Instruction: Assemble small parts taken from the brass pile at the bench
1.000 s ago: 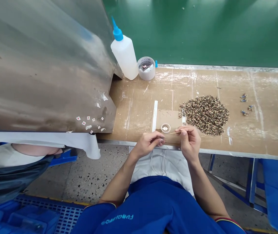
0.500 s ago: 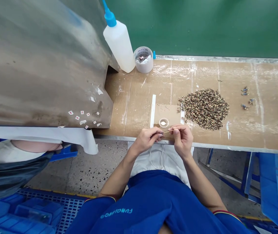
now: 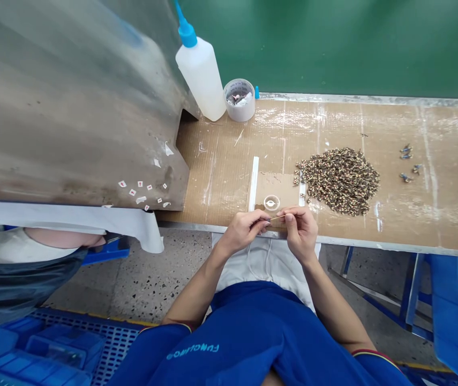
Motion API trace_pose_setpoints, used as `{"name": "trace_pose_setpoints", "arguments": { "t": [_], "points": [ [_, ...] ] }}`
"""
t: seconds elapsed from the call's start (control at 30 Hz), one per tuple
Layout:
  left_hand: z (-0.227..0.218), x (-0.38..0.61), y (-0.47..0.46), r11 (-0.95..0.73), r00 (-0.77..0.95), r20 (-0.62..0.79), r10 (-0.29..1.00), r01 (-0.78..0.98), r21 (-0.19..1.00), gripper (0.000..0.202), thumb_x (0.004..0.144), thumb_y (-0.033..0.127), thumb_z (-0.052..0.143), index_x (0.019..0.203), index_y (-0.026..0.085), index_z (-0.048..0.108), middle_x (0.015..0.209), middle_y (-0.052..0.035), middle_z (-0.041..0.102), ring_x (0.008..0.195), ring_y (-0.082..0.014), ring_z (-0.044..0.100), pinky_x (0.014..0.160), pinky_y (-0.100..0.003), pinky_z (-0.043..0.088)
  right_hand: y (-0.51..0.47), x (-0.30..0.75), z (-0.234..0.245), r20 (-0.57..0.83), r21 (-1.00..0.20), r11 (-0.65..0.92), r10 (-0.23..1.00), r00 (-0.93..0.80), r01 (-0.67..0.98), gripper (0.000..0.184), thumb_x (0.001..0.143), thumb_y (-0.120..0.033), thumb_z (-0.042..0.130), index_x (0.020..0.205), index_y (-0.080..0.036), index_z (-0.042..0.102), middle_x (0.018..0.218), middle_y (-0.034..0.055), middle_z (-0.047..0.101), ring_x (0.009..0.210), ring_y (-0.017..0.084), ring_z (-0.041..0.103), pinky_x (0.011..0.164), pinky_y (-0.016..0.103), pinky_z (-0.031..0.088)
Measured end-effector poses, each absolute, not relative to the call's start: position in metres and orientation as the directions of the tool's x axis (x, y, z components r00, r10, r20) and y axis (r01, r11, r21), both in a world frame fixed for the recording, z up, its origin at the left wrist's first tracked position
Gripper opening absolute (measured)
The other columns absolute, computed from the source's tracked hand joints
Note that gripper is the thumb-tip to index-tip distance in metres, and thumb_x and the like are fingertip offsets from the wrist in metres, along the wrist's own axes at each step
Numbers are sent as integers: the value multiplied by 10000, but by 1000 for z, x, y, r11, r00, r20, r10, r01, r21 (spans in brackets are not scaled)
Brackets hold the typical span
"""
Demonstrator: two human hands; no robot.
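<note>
Near the bench's front edge, my right hand (image 3: 301, 229) pinches a thin wooden stick like a toothpick (image 3: 277, 217). Its tip points left and meets the fingertips of my left hand (image 3: 245, 230). Those fingers are pinched around something tiny and dark, too small to make out. Just beyond my hands a small clear round lid or dish (image 3: 271, 202) with a white blob in it rests on a cardboard piece (image 3: 279, 185). To the right lies a heap of tiny brown and cream parts (image 3: 339, 179).
A white bottle with a blue nozzle (image 3: 202, 78) and a tape roll holding scraps (image 3: 240, 102) stand at the back. Several blue-tinged parts (image 3: 405, 153) lie far right. A metal housing (image 3: 92, 118) with small labels fills the left; another person's arm (image 3: 64, 236) is below it.
The view has shifted slightly, so the bench things sit a little further right. Both hands keep the same pinch, the stick still between them.
</note>
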State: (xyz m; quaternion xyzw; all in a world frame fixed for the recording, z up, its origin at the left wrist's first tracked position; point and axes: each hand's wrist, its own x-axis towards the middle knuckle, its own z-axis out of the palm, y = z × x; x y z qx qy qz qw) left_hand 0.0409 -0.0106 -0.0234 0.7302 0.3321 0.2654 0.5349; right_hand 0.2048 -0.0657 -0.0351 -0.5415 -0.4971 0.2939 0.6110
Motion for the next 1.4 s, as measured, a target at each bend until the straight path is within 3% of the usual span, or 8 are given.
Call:
{"name": "trace_pose_setpoints", "arguments": {
  "t": [0.53, 1.17, 1.4],
  "points": [
    [-22, 40, -11, -265, 641, 57, 765, 233, 936, 170, 973, 225, 512, 919, 143, 650, 727, -20, 673, 615, -118, 645, 617, -209, 509, -62, 204, -37, 356, -933, 318, 883, 304, 171, 117, 992, -294, 561, 914, -240, 629, 791, 20, 716, 720, 156, 681, 601, 262, 524],
    [-21, 41, -10, -359, 643, 134, 754, 233, 904, 194, 982, 231, 515, 902, 137, 666, 759, -35, 691, 632, -118, 633, 613, -205, 488, -62, 207, -34, 301, -950, 260, 911, 282, 172, 202, 991, -378, 551, 882, -233, 639, 763, 24, 726, 583, 138, 639, 548, 263, 519],
    [-18, 42, -10, -341, 642, 115, 758, 240, 909, 163, 965, 199, 529, 913, 144, 673, 802, -42, 715, 657, -122, 643, 636, -209, 493, -63, 207, -34, 317, -945, 276, 900, 299, 174, 156, 985, -333, 569, 891, -237, 649, 775, 25, 734, 649, 149, 674, 584, 260, 532]
  ]
}}
